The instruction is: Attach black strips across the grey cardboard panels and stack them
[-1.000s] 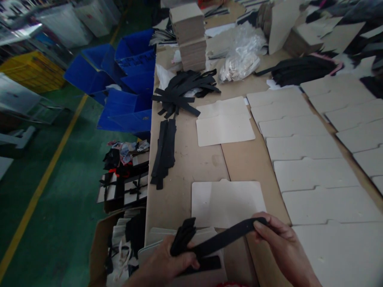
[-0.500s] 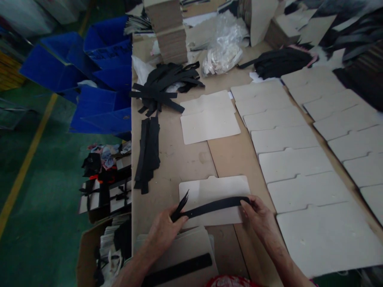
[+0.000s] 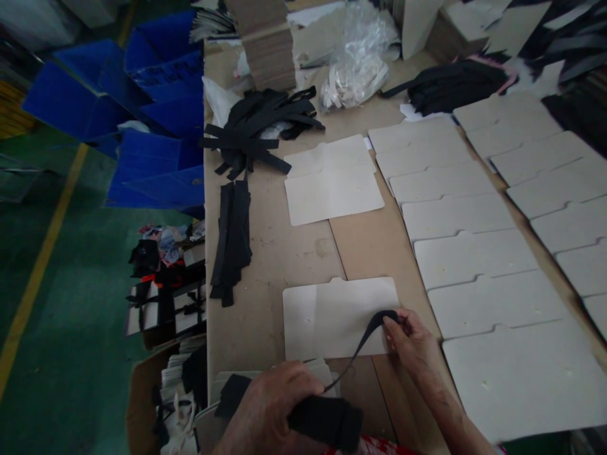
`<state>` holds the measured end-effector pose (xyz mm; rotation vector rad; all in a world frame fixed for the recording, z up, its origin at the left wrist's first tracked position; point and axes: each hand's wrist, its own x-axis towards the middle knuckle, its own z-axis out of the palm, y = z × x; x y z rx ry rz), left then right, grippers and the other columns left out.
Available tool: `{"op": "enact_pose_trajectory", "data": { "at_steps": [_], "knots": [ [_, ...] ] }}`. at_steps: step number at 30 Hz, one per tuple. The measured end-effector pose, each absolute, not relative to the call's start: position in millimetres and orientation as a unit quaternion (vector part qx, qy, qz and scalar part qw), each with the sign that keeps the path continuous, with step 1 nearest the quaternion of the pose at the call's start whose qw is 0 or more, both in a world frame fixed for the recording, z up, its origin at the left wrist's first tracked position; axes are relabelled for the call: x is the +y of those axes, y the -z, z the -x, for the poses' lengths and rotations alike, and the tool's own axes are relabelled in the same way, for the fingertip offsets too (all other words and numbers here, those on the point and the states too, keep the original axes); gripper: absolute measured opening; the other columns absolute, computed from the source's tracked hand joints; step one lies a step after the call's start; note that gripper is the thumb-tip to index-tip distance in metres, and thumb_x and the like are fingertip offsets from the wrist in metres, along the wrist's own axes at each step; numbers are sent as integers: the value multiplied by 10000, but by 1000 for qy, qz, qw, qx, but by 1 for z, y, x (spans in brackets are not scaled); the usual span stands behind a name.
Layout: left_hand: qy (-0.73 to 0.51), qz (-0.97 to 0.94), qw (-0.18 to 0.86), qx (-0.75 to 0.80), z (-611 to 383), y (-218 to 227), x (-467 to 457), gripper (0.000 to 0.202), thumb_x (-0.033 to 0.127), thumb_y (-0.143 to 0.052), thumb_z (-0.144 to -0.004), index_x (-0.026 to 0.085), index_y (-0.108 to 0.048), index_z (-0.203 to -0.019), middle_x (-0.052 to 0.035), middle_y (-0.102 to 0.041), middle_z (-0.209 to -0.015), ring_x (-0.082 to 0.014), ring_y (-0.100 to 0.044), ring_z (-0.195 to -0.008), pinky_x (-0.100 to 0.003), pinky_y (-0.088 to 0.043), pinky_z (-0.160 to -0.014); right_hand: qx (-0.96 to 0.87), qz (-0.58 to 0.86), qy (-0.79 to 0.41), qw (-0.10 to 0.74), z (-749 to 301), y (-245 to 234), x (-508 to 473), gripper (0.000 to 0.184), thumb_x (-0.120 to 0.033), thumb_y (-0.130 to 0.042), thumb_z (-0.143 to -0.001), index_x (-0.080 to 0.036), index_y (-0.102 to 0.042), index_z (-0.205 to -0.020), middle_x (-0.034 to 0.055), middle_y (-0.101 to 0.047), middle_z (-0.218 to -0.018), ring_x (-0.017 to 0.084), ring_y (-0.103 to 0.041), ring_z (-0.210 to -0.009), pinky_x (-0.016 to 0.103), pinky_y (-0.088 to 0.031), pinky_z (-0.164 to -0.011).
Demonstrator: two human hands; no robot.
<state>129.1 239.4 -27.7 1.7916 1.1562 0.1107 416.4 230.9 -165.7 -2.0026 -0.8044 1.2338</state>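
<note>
A bundle of black fabric strips (image 3: 329, 422) is gripped in my closed left hand (image 3: 272, 404), low at the front of the table. One black strip (image 3: 363, 341) runs from beside that hand up to my right hand (image 3: 412, 338), whose thumb and fingers pinch its far end. This strip sags and twists between the hands. Beneath it lies a pale cardboard panel (image 3: 327, 316) with a small tab on its top edge and a tiny hole at left. A stack of similar boards (image 3: 313, 366) sits partly hidden under my left hand.
Overlapping rows of pale panels (image 3: 478, 253) cover the table's right side. More black strips lie in a neat pile (image 3: 232, 240) and a loose heap (image 3: 265, 126) on the left. A clear plastic bag (image 3: 355, 63) stands at the back. Blue bins (image 3: 161, 158) stand beyond the left edge.
My left hand has moved down toward me with its bundle, now turned toward the camera. The strip has gone from nearly level to slanting and twisted. My right hand has barely moved.
</note>
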Motion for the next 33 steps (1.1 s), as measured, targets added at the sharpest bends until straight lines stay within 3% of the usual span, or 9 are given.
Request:
{"op": "enact_pose_trajectory", "data": {
  "at_steps": [6,9,12,19,25,33],
  "knots": [
    [-45,-643,522,558,-129,25,252,179,131,-566,-766,229,-687,-856,-24,-682,-822,-189,-638,-790,-243,-422,-682,-320,781,-443,303,-414,166,236,399,-544,-635,-755,-199,-622,-956,15,-676,-683,170,-605,-518,278,-478,-479],
    [-63,-576,499,644,-125,36,261,133,240,-552,-835,233,-684,-814,-5,-691,-791,-200,-646,-792,-248,-436,-696,-322,793,-425,295,-412,166,239,388,-545,-625,-752,-202,-629,-932,18,-692,-695,168,-605,-506,285,-481,-488],
    [-73,-541,473,692,-122,52,268,176,369,-576,-850,247,-701,-867,-3,-726,-829,-226,-662,-823,-271,-452,-724,-337,802,-404,282,-412,167,240,376,-541,-613,-757,-202,-633,-919,22,-692,-684,177,-615,-531,284,-477,-495],
    [-86,-492,453,738,-119,78,273,273,363,-630,-794,253,-729,-1024,-48,-760,-992,-293,-671,-983,-334,-463,-851,-362,815,-377,250,-410,161,241,334,-505,-577,-796,-215,-612,-960,44,-713,-762,195,-647,-600,276,-463,-498],
    [-90,-490,438,748,-122,83,279,286,350,-634,-787,279,-725,-1049,-30,-764,-943,-269,-691,-901,-304,-472,-783,-348,814,-382,266,-408,159,242,333,-500,-576,-792,-205,-603,-943,37,-707,-730,188,-647,-597,275,-472,-508],
    [-68,-505,419,752,-126,92,283,347,337,-586,-810,244,-701,-1124,-45,-761,-989,-270,-687,-953,-307,-493,-785,-313,803,-410,300,-408,162,242,343,-519,-589,-784,-210,-573,-934,28,-700,-693,183,-641,-515,276,-496,-463]
  ]
}}
